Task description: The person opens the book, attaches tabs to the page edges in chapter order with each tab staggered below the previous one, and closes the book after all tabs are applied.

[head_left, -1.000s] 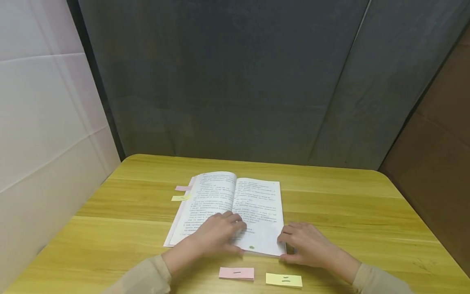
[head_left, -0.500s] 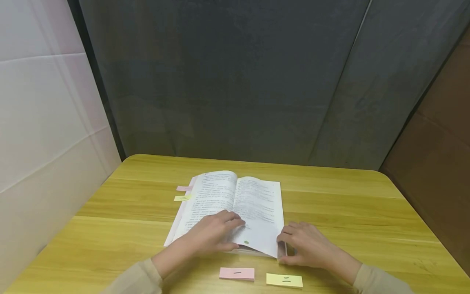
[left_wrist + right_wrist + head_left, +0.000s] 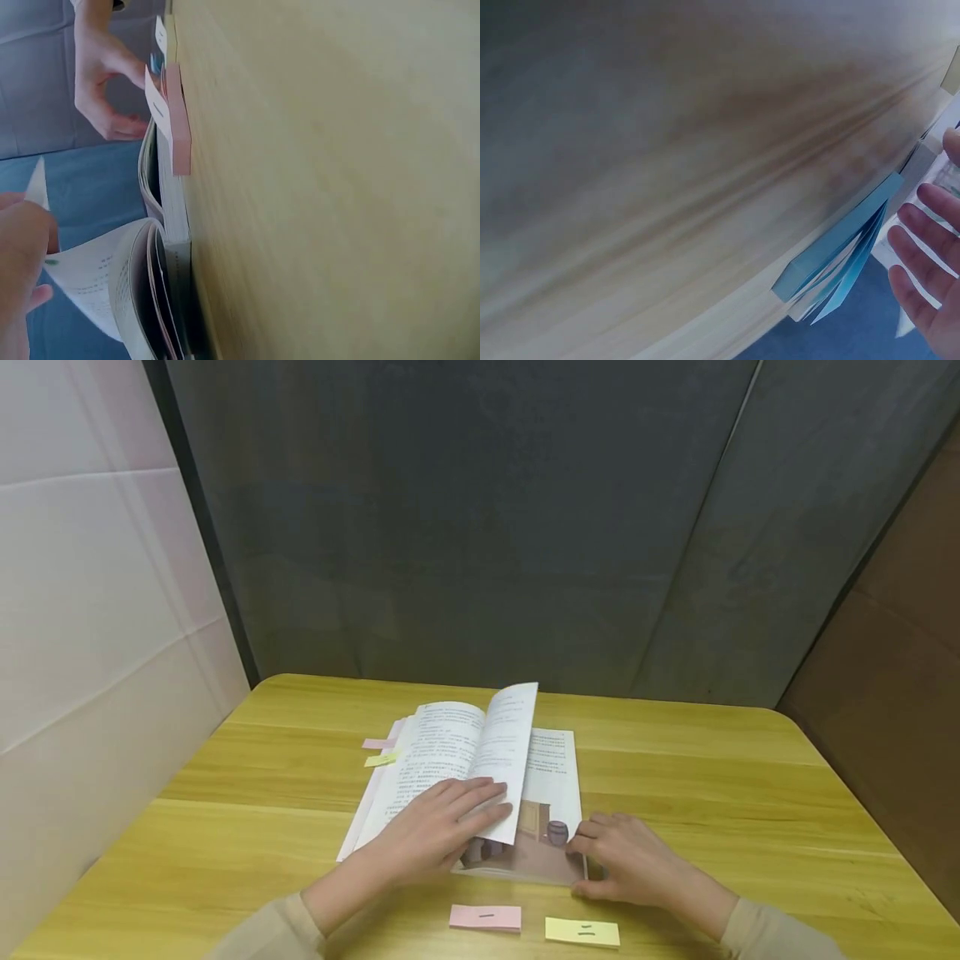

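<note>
An open book (image 3: 431,747) lies on the wooden table, with one page (image 3: 504,739) standing up from its middle. My left hand (image 3: 442,822) is on the raised page, its fingers stretched across the printed face near the lower edge. In the left wrist view, fingers (image 3: 26,229) overlap that page beside its green mark. Beneath, the right-hand page (image 3: 551,866) shows a coloured picture with a barrel. My right hand (image 3: 630,862) stays at the book's lower right corner, fingertips at its edge. A blue sticky note pad (image 3: 840,251) sits beside its spread fingers in the right wrist view.
A pink sticky note pad (image 3: 485,918) and a yellow one (image 3: 582,932), each marked with strokes, lie in front of the book. A pink tab (image 3: 378,744) and a yellow tab (image 3: 382,760) stick out from its left edge. A dark wall (image 3: 480,527) stands behind the table.
The right-hand page has bulged, then lifted upright and leftward with my left hand, uncovering the picture below. My right hand has stayed at the book's corner.
</note>
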Tool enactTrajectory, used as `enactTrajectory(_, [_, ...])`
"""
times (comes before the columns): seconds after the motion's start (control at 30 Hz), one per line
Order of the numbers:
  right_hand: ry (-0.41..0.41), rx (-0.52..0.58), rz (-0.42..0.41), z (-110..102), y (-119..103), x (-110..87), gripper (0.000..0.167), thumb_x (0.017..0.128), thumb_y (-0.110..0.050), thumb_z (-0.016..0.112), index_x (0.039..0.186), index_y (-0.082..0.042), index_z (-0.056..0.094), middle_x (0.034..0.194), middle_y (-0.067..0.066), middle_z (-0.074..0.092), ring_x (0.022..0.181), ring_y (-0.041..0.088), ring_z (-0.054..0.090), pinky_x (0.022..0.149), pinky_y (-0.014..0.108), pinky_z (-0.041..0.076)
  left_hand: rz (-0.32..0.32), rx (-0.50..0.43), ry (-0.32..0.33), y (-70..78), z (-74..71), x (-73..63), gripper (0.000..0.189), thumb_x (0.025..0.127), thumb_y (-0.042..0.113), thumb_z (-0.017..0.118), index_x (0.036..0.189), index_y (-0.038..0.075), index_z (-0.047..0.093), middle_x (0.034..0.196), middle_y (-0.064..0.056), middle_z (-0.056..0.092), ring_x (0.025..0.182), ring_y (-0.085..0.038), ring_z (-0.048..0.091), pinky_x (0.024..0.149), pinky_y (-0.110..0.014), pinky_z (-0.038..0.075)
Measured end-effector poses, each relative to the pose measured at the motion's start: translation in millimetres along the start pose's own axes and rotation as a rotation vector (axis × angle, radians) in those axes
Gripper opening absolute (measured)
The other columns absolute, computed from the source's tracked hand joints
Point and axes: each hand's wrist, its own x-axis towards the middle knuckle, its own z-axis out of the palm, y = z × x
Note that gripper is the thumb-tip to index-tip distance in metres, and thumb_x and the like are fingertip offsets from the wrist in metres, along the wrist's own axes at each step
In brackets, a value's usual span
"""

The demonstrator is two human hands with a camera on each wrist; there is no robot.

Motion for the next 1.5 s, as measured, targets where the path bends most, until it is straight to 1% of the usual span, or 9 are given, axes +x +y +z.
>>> enactTrajectory(0.3, [-0.009, -0.001, 0.006, 1, 0, 0.0, 0.037, 0.070, -0.046, 0.065, 0.091, -0.016, 0.065, 0.086, -0.006, 0.057, 0.078, 0.011, 0.052, 0.063, 0.028, 0.045, -0.043, 0.151, -0.113, -6.8, -3.4, -3.6, 0.058, 0.063, 0.003, 0.063, 0.119, 0.012, 0.052, 0.131, -0.008, 0.041, 0.126, -0.025, 0.026, 0.100, -0.045, 0.017])
enactTrajectory(0.43, [-0.004, 0.004, 0.009, 1, 0, 0.0, 0.037, 0.069, -0.046, 0.065, 0.091, -0.016, 0.065, 0.085, -0.006, 0.057, 0.078, 0.010, 0.052, 0.062, 0.026, 0.045, -0.094, 0.190, -0.120, -9.9, -1.7, -6.8, 0.051, 0.066, 0.004, 0.061, 0.115, 0.012, 0.054, 0.127, -0.010, 0.044, 0.124, -0.027, 0.029, 0.100, -0.049, 0.012])
enactTrajectory(0.7, [-0.001, 0.003, -0.003, 1, 0, -0.1, 0.036, 0.069, -0.044, 0.066, 0.091, -0.016, 0.065, 0.085, -0.005, 0.057, 0.078, 0.011, 0.052, 0.063, 0.027, 0.045, -0.171, 0.217, -0.121, -14.1, -0.7, -9.3, 0.045, 0.064, 0.006, 0.061, 0.107, 0.012, 0.054, 0.114, -0.010, 0.047, 0.117, -0.031, 0.035, 0.099, -0.053, 0.012])
enactTrajectory(0.87, [-0.003, 0.005, -0.003, 0, -1, -0.2, 0.035, 0.070, -0.044, 0.066, 0.091, -0.016, 0.065, 0.086, -0.005, 0.057, 0.078, 0.011, 0.051, 0.064, 0.028, 0.045, -0.228, 0.264, -0.175, -14.7, -3.2, -10.3, 0.040, 0.058, 0.008, 0.064, 0.098, 0.012, 0.056, 0.099, -0.008, 0.049, 0.105, -0.029, 0.043, 0.096, -0.054, 0.017])
enactTrajectory(0.93, [-0.003, 0.009, -0.001, 0, -1, -0.2, 0.035, 0.070, -0.044, 0.066, 0.091, -0.016, 0.064, 0.086, -0.005, 0.057, 0.078, 0.011, 0.051, 0.064, 0.028, 0.045, -0.238, 0.251, -0.205, -13.4, -1.8, -9.9, 0.037, 0.059, 0.008, 0.064, 0.094, 0.013, 0.057, 0.096, -0.006, 0.051, 0.100, -0.027, 0.047, 0.094, -0.052, 0.025])
enactTrajectory(1.07, [-0.004, 0.007, -0.001, 0, -1, -0.3, 0.036, 0.070, -0.044, 0.066, 0.091, -0.015, 0.065, 0.086, -0.005, 0.057, 0.078, 0.010, 0.051, 0.064, 0.028, 0.045, -0.207, 0.149, -0.222, -7.2, 6.2, -7.4, 0.028, 0.064, 0.006, 0.063, 0.091, 0.013, 0.059, 0.094, -0.002, 0.055, 0.094, -0.023, 0.053, 0.085, -0.041, 0.040])
enactTrajectory(1.27, [-0.010, 0.009, 0.003, 0, -1, -0.9, 0.036, 0.070, -0.045, 0.065, 0.091, -0.015, 0.065, 0.086, -0.006, 0.057, 0.078, 0.010, 0.051, 0.065, 0.029, 0.045, -0.162, 0.029, -0.214, 5.9, 16.9, -0.3, 0.022, 0.069, 0.008, 0.061, 0.090, 0.012, 0.060, 0.086, 0.000, 0.057, 0.081, -0.017, 0.056, 0.068, -0.028, 0.047])
enactTrajectory(1.37, [-0.012, 0.012, 0.006, 0, -1, -1.0, 0.036, 0.070, -0.045, 0.065, 0.091, -0.015, 0.065, 0.086, -0.005, 0.056, 0.078, 0.010, 0.051, 0.065, 0.029, 0.045, -0.174, 0.023, -0.236, 9.5, 17.9, 3.6, 0.017, 0.075, 0.024, 0.061, 0.087, 0.013, 0.060, 0.083, 0.001, 0.057, 0.076, -0.015, 0.055, 0.061, -0.026, 0.047])
enactTrajectory(1.5, [0.001, 0.007, 0.003, 1, 0, -0.6, 0.036, 0.069, -0.044, 0.066, 0.091, -0.015, 0.065, 0.086, -0.005, 0.056, 0.078, 0.011, 0.052, 0.062, 0.027, 0.045, -0.207, 0.045, -0.285, 10.6, 18.4, 7.5, 0.042, 0.073, 0.054, 0.057, 0.089, 0.015, 0.059, 0.080, 0.004, 0.051, 0.076, -0.015, 0.049, 0.053, -0.024, 0.043])
